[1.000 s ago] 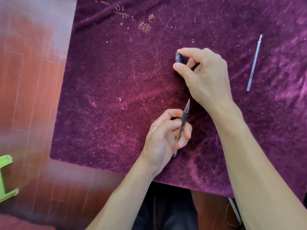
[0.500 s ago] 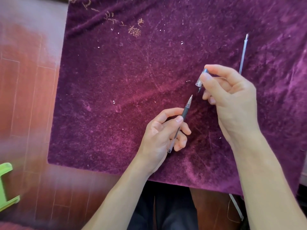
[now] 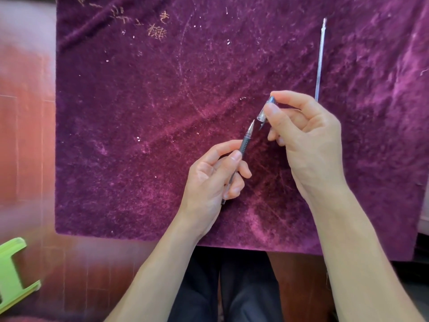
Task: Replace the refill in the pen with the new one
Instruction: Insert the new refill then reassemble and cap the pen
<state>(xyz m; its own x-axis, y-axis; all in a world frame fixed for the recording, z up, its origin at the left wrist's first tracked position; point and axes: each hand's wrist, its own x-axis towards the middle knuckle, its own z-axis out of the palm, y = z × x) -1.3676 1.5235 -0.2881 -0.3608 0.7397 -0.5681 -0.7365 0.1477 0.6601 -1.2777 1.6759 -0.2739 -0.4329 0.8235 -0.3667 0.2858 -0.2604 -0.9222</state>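
Note:
My left hand [image 3: 214, 180] grips a pen [image 3: 246, 141] with a grey grip and a metal tip that points up and to the right. My right hand [image 3: 304, 138] pinches the clear pen cap [image 3: 264, 111] between thumb and forefinger, its open end a short way above the pen tip. A thin clear refill [image 3: 320, 59] lies alone on the purple cloth [image 3: 139, 112], up and to the right of my right hand, nearly vertical; its lower end is hidden behind my fingers.
The purple velvet cloth covers the table, with its near edge just in front of my lap. A reddish wooden floor [image 3: 25, 147] shows at the left. A green plastic object [image 3: 14, 273] stands at the bottom left.
My right hand has carried the cap from the cloth's middle down toward the pen tip. The left hand kept the pen in roughly the same place.

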